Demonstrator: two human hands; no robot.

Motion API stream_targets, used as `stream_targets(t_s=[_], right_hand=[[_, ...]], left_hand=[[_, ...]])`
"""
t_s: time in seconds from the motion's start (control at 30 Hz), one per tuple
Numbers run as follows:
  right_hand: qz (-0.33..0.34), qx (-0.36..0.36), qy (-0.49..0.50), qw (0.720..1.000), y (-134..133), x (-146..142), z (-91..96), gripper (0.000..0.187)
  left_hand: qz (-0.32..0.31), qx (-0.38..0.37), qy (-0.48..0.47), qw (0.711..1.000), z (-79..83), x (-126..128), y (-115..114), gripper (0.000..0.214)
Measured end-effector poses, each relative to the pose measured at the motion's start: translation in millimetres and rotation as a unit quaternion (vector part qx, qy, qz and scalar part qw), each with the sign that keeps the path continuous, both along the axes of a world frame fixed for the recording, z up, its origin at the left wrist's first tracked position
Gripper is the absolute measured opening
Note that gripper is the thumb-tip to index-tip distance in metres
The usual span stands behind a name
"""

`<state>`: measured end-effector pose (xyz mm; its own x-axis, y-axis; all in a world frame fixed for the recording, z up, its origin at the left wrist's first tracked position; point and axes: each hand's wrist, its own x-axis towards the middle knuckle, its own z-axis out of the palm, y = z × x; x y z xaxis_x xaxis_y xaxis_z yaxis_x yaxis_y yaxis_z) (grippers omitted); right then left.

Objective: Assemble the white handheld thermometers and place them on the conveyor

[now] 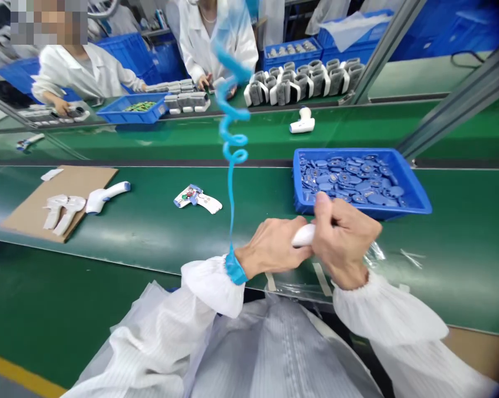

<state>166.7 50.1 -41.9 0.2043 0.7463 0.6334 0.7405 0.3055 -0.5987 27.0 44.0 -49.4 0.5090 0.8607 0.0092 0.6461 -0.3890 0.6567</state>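
- The white piece (302,236) sits between the two hands, above the bench near its front edge; the left hand (274,246) has its fingers closed around one end, a rounded part showing past the thumb and forefinger; the right hand (344,237) is curled into a fist against the other side, thumb uppermost; the palms hide most of the piece, so its full shape cannot be told.
- Beneath lies a smooth green bench (150,240); beyond it runs a green conveyor (183,138), bearing a white gun-shaped device (302,124); on the far side two co-workers in white coats handle parts, near rows of grey-and-white pieces (303,85) and a blue tray (150,116).
- Just beyond the right hand stands a blue bin (417,200) full of blue parts; the hand overlaps its near edge in view; left of it, well apart, an open shell (210,203) shows wires; farther left, a cardboard sheet (29,213) carries white shell halves (73,205), with another device (104,197) at its edge.
- A blue coiled cord (237,71) drops to the left wristband (235,268), crossing the view of one co-worker.
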Motion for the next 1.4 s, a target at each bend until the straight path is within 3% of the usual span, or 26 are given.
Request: stream_targets(t_s=[0.1,0.17,0.27,0.33,0.4,0.5,0.6,0.7,0.77,0.83,0.9,0.97,1.07,1.13,1.23,1.3,1.4], right_hand=[[-0.011,-0.027,0.047,0.998,4,3,-2.5,0.053],[0.026,-0.059,0.022,0.998,3,1,-6.6,0.055],[0.021,-0.062,0.01,0.998,0,-5,-10.5,0.061],[0.044,-0.084,-0.005,0.995,1,0,-7.2,0.062],[0.09,-0.152,-0.024,0.984,10,18,0.7,0.06],[0.097,-0.238,-0.086,0.963,43,57,11.9,0.041],[0.104,-0.266,-0.185,0.94,90,78,10.0,0.023],[0.151,-0.294,-0.219,0.918,131,69,-3.9,0.017],[0.169,-0.311,-0.229,0.907,149,57,-12.1,0.007],[0.174,-0.322,-0.227,0.902,159,50,-14.6,0.004],[0.171,-0.326,-0.208,0.906,163,54,-10.4,0.003],[0.173,-0.326,-0.175,0.913,159,65,-1.4,0.018],[0.18,-0.334,-0.114,0.918,136,84,13.8,0.034],[0.189,-0.341,-0.019,0.92,111,88,21.0,0.035],[0.207,-0.337,0.165,0.904,69,79,24.3,0.05],[0.207,-0.332,0.228,0.891,45,66,22.6,0.059],[0.208,-0.307,0.262,0.891,20,45,18.1,0.053]], left_hand=[[0.016,-0.04,-0.029,0.999,2.0,-3,3,0.041],[0.025,-0.009,0.029,0.999,-1.8,2,-1,0.042],[0.037,0.046,0.09,0.994,-8.7,11,-9,0.04],[0.056,0.038,0.069,0.995,-8.6,7,-15,0.035],[0.076,0.003,0.029,0.997,-2.7,-9,-19,0.031],[0.114,-0.047,0.01,0.992,11.6,-46,-20,0.029],[0.133,0.003,0.08,0.988,20.5,-71,-15,0.03],[0.084,0.117,0.229,0.963,18.4,-62,-2,0.046],[0.024,0.146,0.303,0.942,14.9,-46,7,0.037],[-0.014,0.132,0.307,0.943,13.4,-34,14,0.031],[0.016,0.084,0.247,0.965,14.0,-33,17,0.031],[0.116,0.017,0.152,0.982,14.5,-42,18,0.026],[0.236,-0.088,-0.019,0.968,9.1,-61,19,0.022],[0.234,-0.139,-0.083,0.959,1.6,-67,20,0.03],[0.182,-0.184,-0.113,0.959,-6.5,-58,19,0.032],[0.164,-0.165,-0.145,0.962,-4.7,-44,17,0.034],[0.154,-0.104,-0.177,0.966,7.4,-26,12,0.032]])
